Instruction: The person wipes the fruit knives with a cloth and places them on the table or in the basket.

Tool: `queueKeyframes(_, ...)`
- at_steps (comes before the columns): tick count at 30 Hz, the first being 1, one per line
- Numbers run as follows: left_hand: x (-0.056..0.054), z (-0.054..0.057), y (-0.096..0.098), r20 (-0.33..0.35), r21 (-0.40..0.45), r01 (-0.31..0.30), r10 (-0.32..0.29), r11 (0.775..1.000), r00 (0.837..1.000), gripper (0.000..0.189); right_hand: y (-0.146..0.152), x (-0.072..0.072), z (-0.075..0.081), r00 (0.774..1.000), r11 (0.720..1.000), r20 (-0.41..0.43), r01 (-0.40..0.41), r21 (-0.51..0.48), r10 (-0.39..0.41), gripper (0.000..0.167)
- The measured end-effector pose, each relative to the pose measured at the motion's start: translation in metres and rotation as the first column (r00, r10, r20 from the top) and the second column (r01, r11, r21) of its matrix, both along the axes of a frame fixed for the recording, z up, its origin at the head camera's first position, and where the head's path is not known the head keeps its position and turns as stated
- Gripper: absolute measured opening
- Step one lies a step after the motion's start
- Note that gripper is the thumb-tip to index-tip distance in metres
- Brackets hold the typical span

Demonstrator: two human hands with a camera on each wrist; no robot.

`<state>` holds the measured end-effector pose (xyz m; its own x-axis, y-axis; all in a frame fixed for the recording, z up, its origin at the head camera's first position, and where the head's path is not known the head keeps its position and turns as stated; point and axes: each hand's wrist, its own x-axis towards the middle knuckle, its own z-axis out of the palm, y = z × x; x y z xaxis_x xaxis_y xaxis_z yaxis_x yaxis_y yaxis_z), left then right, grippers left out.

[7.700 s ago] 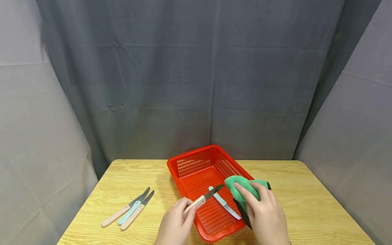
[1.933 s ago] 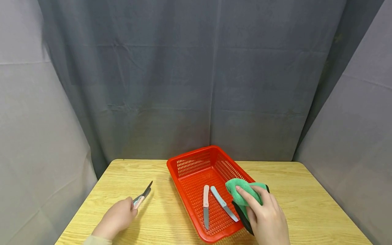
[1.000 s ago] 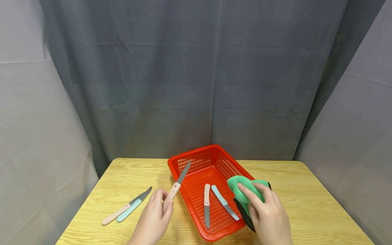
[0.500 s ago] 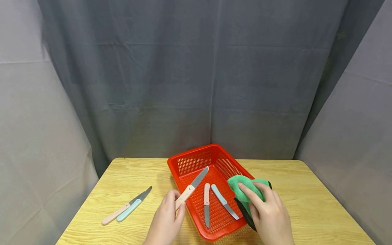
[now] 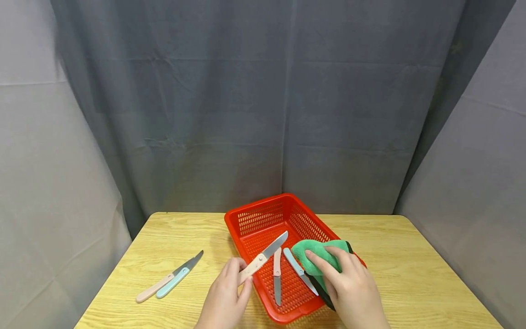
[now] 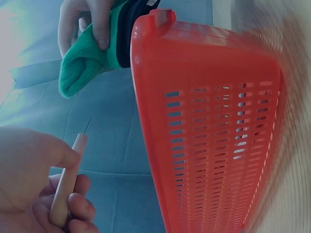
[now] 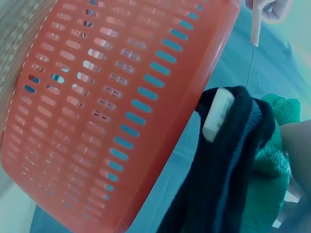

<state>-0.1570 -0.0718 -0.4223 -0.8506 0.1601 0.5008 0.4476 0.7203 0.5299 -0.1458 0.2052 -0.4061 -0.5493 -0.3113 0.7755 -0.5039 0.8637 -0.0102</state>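
Observation:
My left hand (image 5: 226, 292) grips the pale pink handle of a knife (image 5: 263, 258), its blade pointing up and right over the basket. In the left wrist view the thumb and curled fingers wrap that handle (image 6: 68, 184). A green cloth (image 5: 316, 256) with a black edge is bunched in my right hand (image 5: 349, 283), above the right rim of the red basket (image 5: 267, 310). The cloth and the blade are apart. Inside the basket lie a pink-handled knife (image 5: 277, 274) and a blue-handled knife (image 5: 293, 261), the latter partly covered by the cloth.
On the wooden table (image 5: 123, 283), left of the basket, a pink-handled knife (image 5: 154, 289) and a blue-handled knife (image 5: 174, 282) lie side by side, blades overlapping. A grey curtain (image 5: 205, 114) hangs behind the table, with pale cloth walls (image 5: 53, 183) at the sides.
A pink-handled knife went from my left hand into the basket. The left hand took another from the table and brought it right. Just now the right hand with the cloth moved left.

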Motion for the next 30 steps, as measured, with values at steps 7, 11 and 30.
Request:
queueKeyframes(7, -0.002, -0.005, 0.002, -0.054, -0.02, 0.023, -0.024, 1.0, 0.998, 0.024, -0.006, 0.0, 0.0, 1.0, 0.998, 0.002, -0.02, 0.055, 0.02, 0.089)
queueKeyframes(11, 0.0, -0.006, 0.004, -0.105, -0.019, 0.045, -0.047, 0.999, 0.993, 0.025, -0.01, 0.0, 0.0, 1.0, 0.997, 0.003, -0.024, 0.069, 0.024, 0.089)
queueKeyframes(30, 0.0, -0.006, 0.005, -0.066, -0.021, 0.154, -0.156, 0.988, 0.986, 0.024, -0.019, -0.001, -0.003, 1.0, 0.991, 0.008, -0.003, 0.132, 0.002, 0.086)
